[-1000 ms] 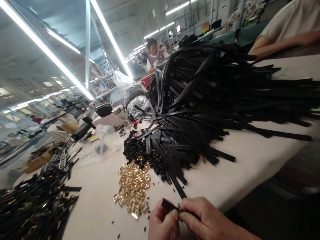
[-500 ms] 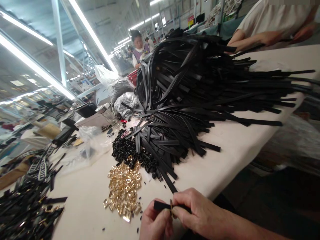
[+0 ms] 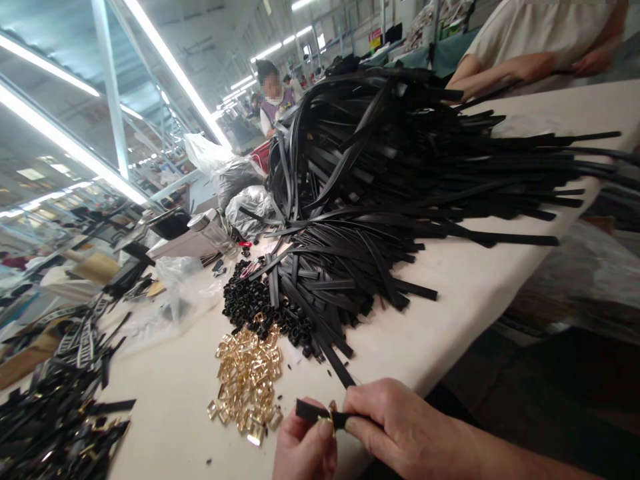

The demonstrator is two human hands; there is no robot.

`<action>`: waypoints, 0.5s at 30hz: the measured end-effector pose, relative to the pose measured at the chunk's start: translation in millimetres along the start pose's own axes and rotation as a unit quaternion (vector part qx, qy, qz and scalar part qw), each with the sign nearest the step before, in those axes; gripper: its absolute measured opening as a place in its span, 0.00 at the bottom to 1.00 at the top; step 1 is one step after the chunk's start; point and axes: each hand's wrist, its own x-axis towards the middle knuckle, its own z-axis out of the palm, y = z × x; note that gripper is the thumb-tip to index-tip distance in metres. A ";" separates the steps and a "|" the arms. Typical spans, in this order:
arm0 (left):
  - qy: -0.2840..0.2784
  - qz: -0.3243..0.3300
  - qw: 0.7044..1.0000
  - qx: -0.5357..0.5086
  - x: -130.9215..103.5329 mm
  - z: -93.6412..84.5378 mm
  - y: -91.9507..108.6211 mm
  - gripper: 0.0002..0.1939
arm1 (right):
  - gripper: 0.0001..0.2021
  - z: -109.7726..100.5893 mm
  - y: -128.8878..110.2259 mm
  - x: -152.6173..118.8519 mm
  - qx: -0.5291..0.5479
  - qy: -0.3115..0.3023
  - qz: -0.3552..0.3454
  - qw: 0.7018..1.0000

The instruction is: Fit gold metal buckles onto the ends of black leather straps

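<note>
Both my left hand (image 3: pixel 304 450) and right hand (image 3: pixel 395 427) are pinched on a black strap (image 3: pixel 313 412), gold buckle (image 3: pixel 330 415) on it, I think.

Factory floor, assembly line for strap goods. I'm at a long white worktable (image 3: pixel 465 293) stacked with a big heap of black straps (image 3: pixel 400 173), a pile of gold buckles (image 3: pixel 247 383) and small black loops (image 3: pixel 250 300). Fluorescent tube rows (image 3: pixel 165 60) overhead, more benches behind, other workers (image 3: pixel 525 40) seated along the line.
</note>
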 end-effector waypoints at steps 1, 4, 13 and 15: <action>-0.002 -0.008 1.000 -0.003 0.3 1.3 -1.6 0.28 | 0.11 1.3 0.1 0.3 -0.006 0.005 0.000 1.000; 0.005 -0.013 1.000 -0.023 -0.1 5.9 -3.9 0.27 | 0.11 4.6 1.9 0.5 -0.004 0.017 0.008 1.000; 0.017 0.009 0.998 -0.056 -2.0 8.0 0.5 0.27 | 0.11 7.6 9.8 1.8 0.014 0.013 0.025 1.000; 0.003 0.033 0.999 -0.038 -0.7 7.1 -0.8 0.26 | 0.11 6.6 9.1 2.8 0.009 0.010 0.026 1.000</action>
